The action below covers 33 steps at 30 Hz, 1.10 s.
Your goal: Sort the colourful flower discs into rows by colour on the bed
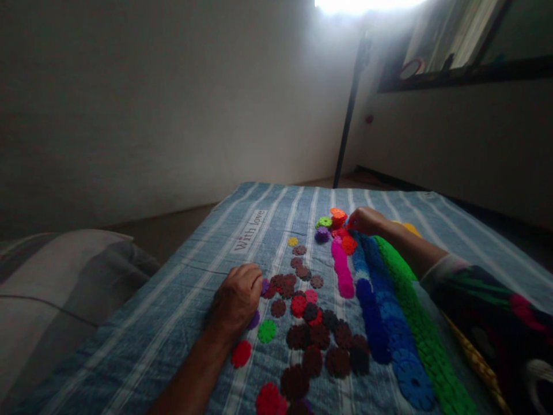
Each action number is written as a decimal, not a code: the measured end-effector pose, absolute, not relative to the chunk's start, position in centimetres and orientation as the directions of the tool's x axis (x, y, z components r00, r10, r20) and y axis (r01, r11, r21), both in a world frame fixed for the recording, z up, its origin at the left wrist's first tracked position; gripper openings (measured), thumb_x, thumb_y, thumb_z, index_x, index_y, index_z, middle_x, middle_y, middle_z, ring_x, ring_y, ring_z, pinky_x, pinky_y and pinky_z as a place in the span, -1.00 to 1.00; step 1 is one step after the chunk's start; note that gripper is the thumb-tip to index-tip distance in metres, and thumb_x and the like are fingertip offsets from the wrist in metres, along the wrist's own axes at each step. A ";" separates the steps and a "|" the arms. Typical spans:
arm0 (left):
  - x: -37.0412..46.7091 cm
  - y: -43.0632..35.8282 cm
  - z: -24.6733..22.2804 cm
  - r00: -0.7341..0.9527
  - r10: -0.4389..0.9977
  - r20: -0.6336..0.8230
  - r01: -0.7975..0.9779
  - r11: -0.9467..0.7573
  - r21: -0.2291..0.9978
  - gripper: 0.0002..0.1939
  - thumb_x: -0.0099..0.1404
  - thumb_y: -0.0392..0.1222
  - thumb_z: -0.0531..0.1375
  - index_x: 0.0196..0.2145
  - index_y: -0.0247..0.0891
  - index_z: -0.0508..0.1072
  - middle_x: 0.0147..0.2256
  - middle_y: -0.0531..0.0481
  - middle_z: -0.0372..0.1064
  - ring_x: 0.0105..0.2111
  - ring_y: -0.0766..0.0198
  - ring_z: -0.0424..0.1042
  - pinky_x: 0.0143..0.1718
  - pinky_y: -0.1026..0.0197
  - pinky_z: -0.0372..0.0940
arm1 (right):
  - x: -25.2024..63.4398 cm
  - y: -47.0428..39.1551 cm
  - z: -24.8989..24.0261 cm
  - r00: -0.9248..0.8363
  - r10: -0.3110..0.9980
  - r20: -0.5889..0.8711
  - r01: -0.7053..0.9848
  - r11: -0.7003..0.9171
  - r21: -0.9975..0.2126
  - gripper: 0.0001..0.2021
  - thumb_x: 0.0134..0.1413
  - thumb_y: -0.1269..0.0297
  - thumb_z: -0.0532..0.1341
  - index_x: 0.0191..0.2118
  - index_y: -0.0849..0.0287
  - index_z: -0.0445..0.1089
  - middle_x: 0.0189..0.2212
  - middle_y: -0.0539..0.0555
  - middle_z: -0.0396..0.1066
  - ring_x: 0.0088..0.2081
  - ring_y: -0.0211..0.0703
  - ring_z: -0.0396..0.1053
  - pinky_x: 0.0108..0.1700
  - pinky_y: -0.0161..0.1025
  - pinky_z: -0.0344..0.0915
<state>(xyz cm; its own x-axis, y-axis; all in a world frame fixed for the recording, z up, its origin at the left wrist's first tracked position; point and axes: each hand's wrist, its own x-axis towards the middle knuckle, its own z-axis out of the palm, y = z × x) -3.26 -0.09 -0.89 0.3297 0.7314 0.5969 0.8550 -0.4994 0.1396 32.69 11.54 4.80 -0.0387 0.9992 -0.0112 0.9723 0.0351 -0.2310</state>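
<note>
My right hand (367, 221) reaches to the far end of the rows, fingers pinched on a red interlocking disc, mostly hidden by the fingertips. Around it lie an orange disc (338, 214), a light green disc (324, 222) and a purple disc (322, 234). My left hand (237, 295) rests curled on the striped cloth (185, 300), its fingertips turned away from view. A purple disc (254, 320) shows beside that hand, close to a green disc (266, 331). Brown discs (283, 283) lie scattered just right of it.
Overlapping rows of pink (343, 271), dark blue (375, 328), blue (400, 340) and green discs (421, 323) run lengthwise, with a yellow row (475, 357) under my right arm. A lamp stand (349, 109) rises behind the cloth's far edge. A grey-white fabric bundle (64, 288) is at left.
</note>
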 end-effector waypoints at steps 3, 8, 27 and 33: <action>-3.2 -0.1 -0.8 0.331 0.731 0.597 0.859 -0.495 0.129 -0.77 0.29 -0.28 0.01 -0.42 -0.21 0.45 -0.30 -0.06 0.50 -0.29 0.19 0.42 -0.20 0.14 0.35 | 33.2 11.8 5.5 -0.012 1.000 -0.009 0.948 0.009 -0.320 -0.88 -0.06 0.41 0.29 -0.35 0.20 0.58 -0.67 0.00 0.39 -0.62 -0.28 0.36 -0.55 -0.43 0.18; -3.1 -0.2 -0.8 0.325 0.738 0.591 0.863 -0.487 0.134 -0.78 0.28 -0.29 0.02 -0.41 -0.20 0.45 -0.30 -0.05 0.50 -0.28 0.19 0.42 -0.20 0.15 0.34 | 33.0 12.8 6.9 0.029 1.000 -0.001 0.869 -0.025 -0.495 -0.83 0.07 0.40 0.22 -0.26 0.30 0.54 -0.61 0.05 0.45 -0.68 -0.32 0.33 -0.63 -0.43 0.20; -3.2 -0.2 -1.0 0.318 0.756 0.571 0.869 -0.473 0.142 -0.80 0.27 -0.31 0.04 -0.38 -0.25 0.46 -0.30 -0.06 0.49 -0.28 0.18 0.42 -0.20 0.14 0.35 | 33.5 14.3 6.8 0.142 0.990 0.028 0.776 -0.094 -0.624 -0.89 0.05 0.38 0.29 -0.33 0.36 0.49 -0.72 -0.02 0.32 -0.75 -0.34 0.24 -0.70 -0.43 0.15; -3.2 -0.1 -1.0 0.321 0.744 0.586 0.865 -0.482 0.139 -0.79 0.28 -0.30 0.04 -0.38 -0.25 0.47 -0.30 -0.07 0.50 -0.26 0.17 0.43 -0.20 0.14 0.35 | 34.6 11.0 6.2 -0.015 0.995 -0.094 0.820 -0.042 -0.571 -0.83 -0.03 0.27 0.36 -0.40 0.31 0.51 -0.71 -0.02 0.33 -0.72 -0.32 0.27 -0.65 -0.40 0.20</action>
